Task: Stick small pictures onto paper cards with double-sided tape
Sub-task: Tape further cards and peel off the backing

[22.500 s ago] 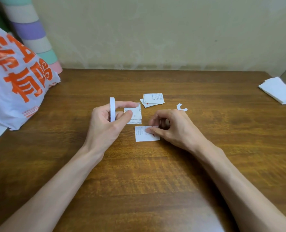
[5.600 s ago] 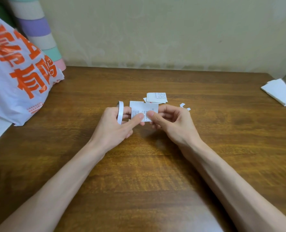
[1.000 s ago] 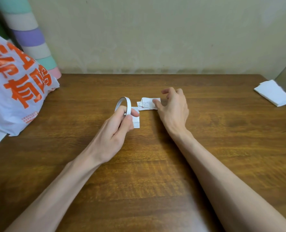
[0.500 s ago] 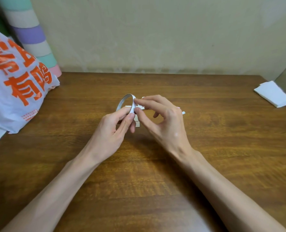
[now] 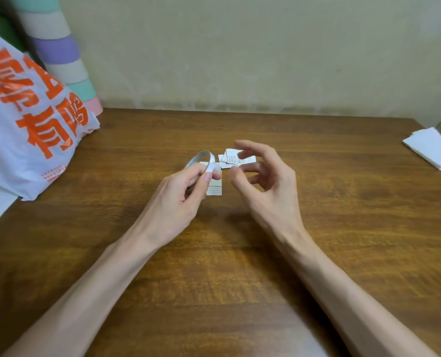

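My left hand [image 5: 180,195] pinches a thin white ring of double-sided tape [image 5: 206,162] between thumb and fingers, held just above the wooden table [image 5: 214,253]. Under it lies a small paper card [image 5: 215,188], partly hidden by my thumb. A short pile of small printed paper pieces [image 5: 231,158] lies just beyond, partly behind my right fingers. My right hand [image 5: 268,186] hovers to the right of the tape, fingers loosely curled and spread, with nothing seen between them. The two hands are a finger's width apart.
A white plastic bag with orange lettering [image 5: 26,130] fills the left side of the table. Behind it stands a pastel-striped roll [image 5: 59,55]. A stack of white paper [image 5: 433,148] lies at the far right edge. The wall runs along the back.
My right hand came back from the paper pile to the tape ring, touched it, and has now drawn slightly right with fingers spread. My left hand keeps holding the ring.
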`<action>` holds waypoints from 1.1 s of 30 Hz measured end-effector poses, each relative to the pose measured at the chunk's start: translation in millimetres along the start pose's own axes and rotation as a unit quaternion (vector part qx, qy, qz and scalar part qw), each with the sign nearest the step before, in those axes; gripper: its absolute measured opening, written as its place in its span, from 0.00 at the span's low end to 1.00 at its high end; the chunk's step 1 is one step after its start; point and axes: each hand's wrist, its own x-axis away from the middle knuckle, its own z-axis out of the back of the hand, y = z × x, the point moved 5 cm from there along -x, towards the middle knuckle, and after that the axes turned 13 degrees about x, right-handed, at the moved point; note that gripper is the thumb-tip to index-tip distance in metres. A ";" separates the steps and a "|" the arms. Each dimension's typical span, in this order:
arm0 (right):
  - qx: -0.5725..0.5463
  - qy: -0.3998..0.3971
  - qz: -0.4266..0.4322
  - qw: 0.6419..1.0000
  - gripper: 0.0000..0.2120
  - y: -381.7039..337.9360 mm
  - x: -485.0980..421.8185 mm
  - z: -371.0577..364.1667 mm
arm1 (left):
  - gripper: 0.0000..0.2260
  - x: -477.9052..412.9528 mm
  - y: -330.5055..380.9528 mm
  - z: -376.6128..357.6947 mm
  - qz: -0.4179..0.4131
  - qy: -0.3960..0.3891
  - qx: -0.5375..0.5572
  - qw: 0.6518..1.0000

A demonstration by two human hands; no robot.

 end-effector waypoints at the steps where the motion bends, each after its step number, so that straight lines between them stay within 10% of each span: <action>1: 0.027 -0.011 0.017 0.999 0.16 0.9 -0.2 -0.9 | 0.11 0.2 0.9 0.2 -0.004 -0.003 -0.001 1.000; 33: 0.161 -0.038 0.110 0.980 0.15 0.4 8.2 -10.4 | 0.11 2.9 16.5 10.2 -0.081 0.034 -0.210 0.974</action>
